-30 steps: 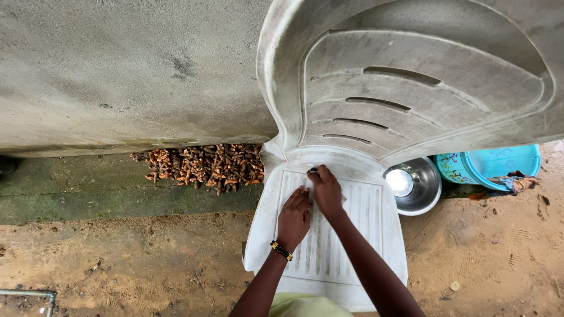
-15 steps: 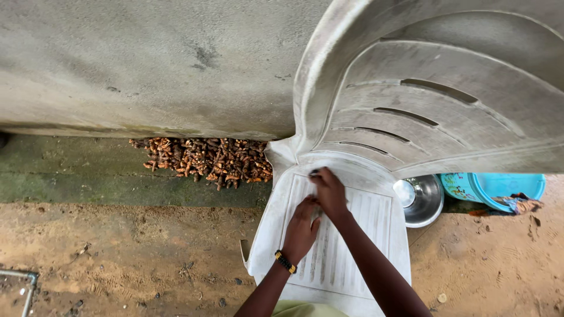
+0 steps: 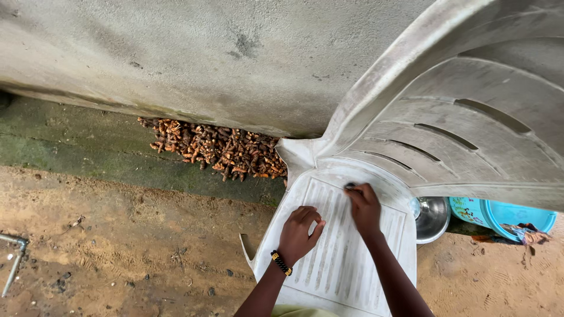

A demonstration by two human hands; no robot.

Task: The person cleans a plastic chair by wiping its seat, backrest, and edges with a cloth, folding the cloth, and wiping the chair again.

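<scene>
Our right hand [image 3: 364,209] rests on the back part of the chair [image 3: 352,264] seat, fingers curled down over a small dark object [image 3: 350,186] at the fingertips; we cannot tell what the object is or how firmly it is gripped. Our left hand [image 3: 298,232] lies just beside it on the ribbed seat, fingers loosely bent and holding nothing, a beaded bracelet [image 3: 281,263] on the wrist. We see the chair's slotted back rising at upper right, against a grey wall [image 3: 176,53]. A pile of brown roots [image 3: 217,149] lies at the wall's foot, left of the chair. A steel bowl [image 3: 433,218] and a blue bucket [image 3: 511,217] sit on the sandy ground [image 3: 117,246] to the right, behind the chair. A metal pipe [image 3: 12,258] shows at far left.
</scene>
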